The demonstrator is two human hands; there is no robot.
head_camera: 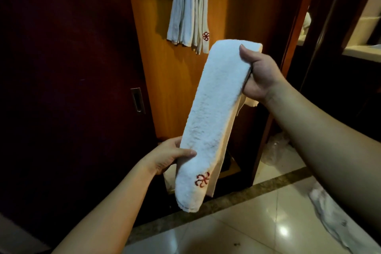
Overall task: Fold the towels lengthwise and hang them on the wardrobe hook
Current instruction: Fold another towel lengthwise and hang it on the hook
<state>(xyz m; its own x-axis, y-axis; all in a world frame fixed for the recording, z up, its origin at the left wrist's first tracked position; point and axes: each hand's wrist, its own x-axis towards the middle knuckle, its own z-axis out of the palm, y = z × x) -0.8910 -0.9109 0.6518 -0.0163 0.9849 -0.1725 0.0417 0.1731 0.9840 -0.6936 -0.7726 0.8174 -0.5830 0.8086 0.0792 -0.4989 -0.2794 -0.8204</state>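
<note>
I hold a white towel [212,113], folded into a long narrow strip with a red flower mark near its lower end, slanting in front of the open wardrobe. My right hand [258,76] grips its upper end, thumb on top. My left hand [168,155] pinches its left edge low down, thumb on the front face. Several folded white towels [188,10] with the same red mark hang on the wooden back panel [165,80]; the hook at the top is hidden by them.
A dark sliding wardrobe door [68,88] with a recessed metal handle [137,100] fills the left. Glossy floor tiles [253,227] lie below. A white cloth [334,216] lies on the floor at right, clear plastic [276,148] near the wardrobe base.
</note>
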